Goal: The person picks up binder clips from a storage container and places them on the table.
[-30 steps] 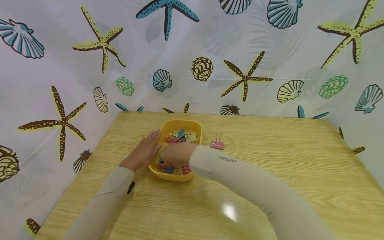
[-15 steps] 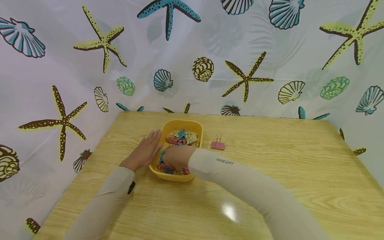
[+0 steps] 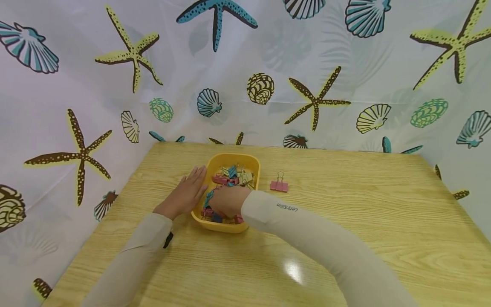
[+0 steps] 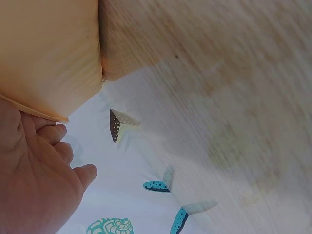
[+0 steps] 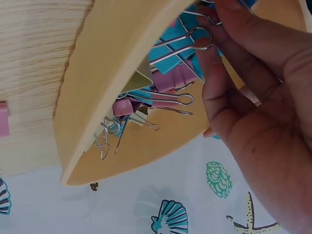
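A yellow plastic box [image 3: 250, 161] on the table holds many binder clips [image 3: 232, 171] in pink, blue and cream, with wire handles. My left hand [image 3: 185, 192] rests along the box's left rim, fingers straight; the left wrist view shows its fingertips at the rim. My right hand [image 3: 230, 201] reaches down inside the box among the clips. In the right wrist view its bent fingers [image 5: 222, 92] and thumb touch wire handles near the top. Whether they pinch one clip is hidden. A single pink binder clip [image 3: 279, 186] lies on the table, right of the box.
The wooden table [image 3: 345, 187] reaches left, right and in front of the box. A white cloth [image 3: 238, 123] printed with shells and starfish hangs behind the table and at both sides.
My right hand has shifted slightly within the box, and a few clips around its fingers have moved. My left hand stays on the rim.
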Demonstrator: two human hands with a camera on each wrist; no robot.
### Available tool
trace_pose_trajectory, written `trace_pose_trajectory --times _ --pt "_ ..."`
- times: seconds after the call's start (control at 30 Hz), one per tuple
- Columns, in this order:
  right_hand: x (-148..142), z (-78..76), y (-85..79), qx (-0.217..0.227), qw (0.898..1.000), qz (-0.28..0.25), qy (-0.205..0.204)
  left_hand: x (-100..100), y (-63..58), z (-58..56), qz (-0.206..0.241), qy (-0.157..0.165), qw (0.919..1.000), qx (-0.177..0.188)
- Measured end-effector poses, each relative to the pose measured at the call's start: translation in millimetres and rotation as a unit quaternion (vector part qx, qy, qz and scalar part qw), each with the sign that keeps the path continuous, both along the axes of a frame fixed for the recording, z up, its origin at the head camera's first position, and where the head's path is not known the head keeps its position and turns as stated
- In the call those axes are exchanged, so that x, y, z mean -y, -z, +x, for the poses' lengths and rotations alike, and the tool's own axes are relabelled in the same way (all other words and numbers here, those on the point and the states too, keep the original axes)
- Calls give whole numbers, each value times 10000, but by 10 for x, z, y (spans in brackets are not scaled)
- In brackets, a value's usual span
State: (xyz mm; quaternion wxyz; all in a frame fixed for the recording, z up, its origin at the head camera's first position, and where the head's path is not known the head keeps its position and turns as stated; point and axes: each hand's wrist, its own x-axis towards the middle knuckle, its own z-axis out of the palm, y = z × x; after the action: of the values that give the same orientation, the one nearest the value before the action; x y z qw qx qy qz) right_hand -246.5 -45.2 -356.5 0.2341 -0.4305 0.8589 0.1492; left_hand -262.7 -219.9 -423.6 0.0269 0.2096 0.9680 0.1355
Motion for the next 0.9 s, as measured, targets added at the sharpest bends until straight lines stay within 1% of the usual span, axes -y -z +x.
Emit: trace_pose_trajectory --times 0.13,0.4,0.6,0.8,0.9 --pt "-8 -23 -2 97 9999 -51 -15 -2 -5 -5 -3 -25 10000 76" --pt "-47 -55 -49 566 9975 -416 69 -3 -3 -16 -31 -37 10000 39" --pt "-88 -68 -104 703 9953 -633 -214 -8 -11 -19 -26 -34 10000 58" --pt "-144 -55 -116 619 9913 -1009 -579 3 -6 -14 29 -31 10000 65" --pt "-181 -33 -121 569 9890 -1223 -604 10 0 -6 38 -8 10000 64"
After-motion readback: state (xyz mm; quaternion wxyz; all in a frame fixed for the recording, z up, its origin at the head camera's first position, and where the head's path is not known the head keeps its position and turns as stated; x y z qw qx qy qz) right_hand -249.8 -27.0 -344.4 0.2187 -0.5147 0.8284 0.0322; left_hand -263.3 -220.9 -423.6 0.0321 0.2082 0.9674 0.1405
